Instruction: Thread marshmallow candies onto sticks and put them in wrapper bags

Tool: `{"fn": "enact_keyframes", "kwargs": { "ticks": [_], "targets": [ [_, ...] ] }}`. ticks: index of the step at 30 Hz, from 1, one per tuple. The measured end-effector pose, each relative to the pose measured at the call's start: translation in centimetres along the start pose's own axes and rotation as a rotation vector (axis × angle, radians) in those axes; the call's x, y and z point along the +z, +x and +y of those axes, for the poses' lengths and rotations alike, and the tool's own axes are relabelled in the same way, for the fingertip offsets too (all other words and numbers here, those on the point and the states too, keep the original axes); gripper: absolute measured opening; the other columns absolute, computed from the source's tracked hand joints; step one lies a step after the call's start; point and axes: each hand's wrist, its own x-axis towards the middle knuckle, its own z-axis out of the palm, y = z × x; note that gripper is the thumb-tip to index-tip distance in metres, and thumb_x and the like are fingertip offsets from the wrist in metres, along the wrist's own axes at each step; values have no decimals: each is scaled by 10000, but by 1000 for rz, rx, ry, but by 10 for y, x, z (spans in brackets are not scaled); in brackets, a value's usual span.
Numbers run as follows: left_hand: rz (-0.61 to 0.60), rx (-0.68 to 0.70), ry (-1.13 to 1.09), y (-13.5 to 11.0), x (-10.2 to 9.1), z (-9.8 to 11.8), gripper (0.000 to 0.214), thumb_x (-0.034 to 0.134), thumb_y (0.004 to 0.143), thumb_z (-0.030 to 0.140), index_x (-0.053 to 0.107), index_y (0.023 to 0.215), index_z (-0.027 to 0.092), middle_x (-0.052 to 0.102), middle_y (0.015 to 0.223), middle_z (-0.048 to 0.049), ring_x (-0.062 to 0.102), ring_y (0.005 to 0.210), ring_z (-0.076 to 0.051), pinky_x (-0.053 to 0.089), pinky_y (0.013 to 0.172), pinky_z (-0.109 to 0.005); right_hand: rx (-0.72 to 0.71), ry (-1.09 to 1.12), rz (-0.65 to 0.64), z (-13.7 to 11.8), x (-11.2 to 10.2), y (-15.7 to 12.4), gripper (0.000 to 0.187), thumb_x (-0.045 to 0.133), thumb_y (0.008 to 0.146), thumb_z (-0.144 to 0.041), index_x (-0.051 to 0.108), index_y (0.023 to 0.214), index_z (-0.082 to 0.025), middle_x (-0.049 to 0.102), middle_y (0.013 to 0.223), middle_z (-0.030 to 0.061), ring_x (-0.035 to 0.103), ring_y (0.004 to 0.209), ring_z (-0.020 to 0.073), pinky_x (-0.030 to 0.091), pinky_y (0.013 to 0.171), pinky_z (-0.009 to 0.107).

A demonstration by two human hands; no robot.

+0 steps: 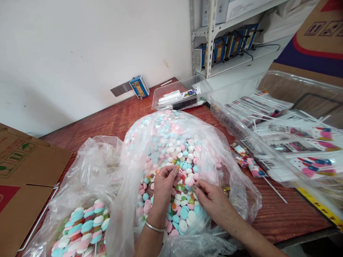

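Both of my hands are inside a large clear plastic bag [209,142] full of round pink, blue and white candies [171,142]. My left hand [164,185], with a metal bangle on its wrist, pinches a small candy piece on a thin stick at its fingertips. Just to the right of it, my right hand [207,196] has its fingers curled and pinched over the candies; what they hold is too small to name. A second clear bag [88,167] at the lower left holds candy skewers [83,228] stacked in pastel colours.
A long clear tray [268,150] of printed wrappers sits at the right. Wrapped skewers [249,162] lie on the wooden table [112,121] beside it. A small clear box [182,94] stands behind the bag. Cardboard boxes [24,178] are at the left, metal shelving [214,35] behind.
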Motion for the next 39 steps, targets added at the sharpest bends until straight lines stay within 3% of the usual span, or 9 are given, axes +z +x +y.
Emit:
{"fn": "enact_keyframes", "kwargs": {
  "ticks": [12,19,29,33,39],
  "targets": [
    [-152,223,143,-4,0,0,205,701,787,348,626,853,168,632,770,-14,581,698,-116,478,647,-224,42,118,-89,1,-2,0,265,465,914,-321,578,711,-193,567,645,-25,505,625,154,345,555,238],
    [-134,118,171,-11,-7,1,251,683,807,380,650,921,159,633,727,-16,590,651,-122,478,601,-225,62,120,-124,0,-5,-4,293,459,918,-334,545,677,-192,541,636,-25,504,636,158,368,572,245],
    [-51,-9,-4,-28,-7,-2,275,736,750,383,641,858,148,641,639,-3,596,578,-120,508,551,-235,48,37,-159,-1,-5,-12,315,448,910,-330,566,649,-198,585,628,-8,541,617,166,369,557,254],
    [-5,-25,-60,-29,-10,-7,300,756,730,394,645,858,146,639,652,5,590,552,-107,510,554,-234,52,37,-215,-2,-3,-14,319,432,920,-349,587,685,-197,605,659,5,553,648,176,384,577,259],
    [-7,26,-54,-28,-11,-12,243,727,769,356,645,858,146,638,636,6,579,545,-100,479,537,-211,80,85,-194,0,-1,-16,318,428,919,-370,545,674,-204,574,657,0,526,637,170,382,566,252]
  ]
}}
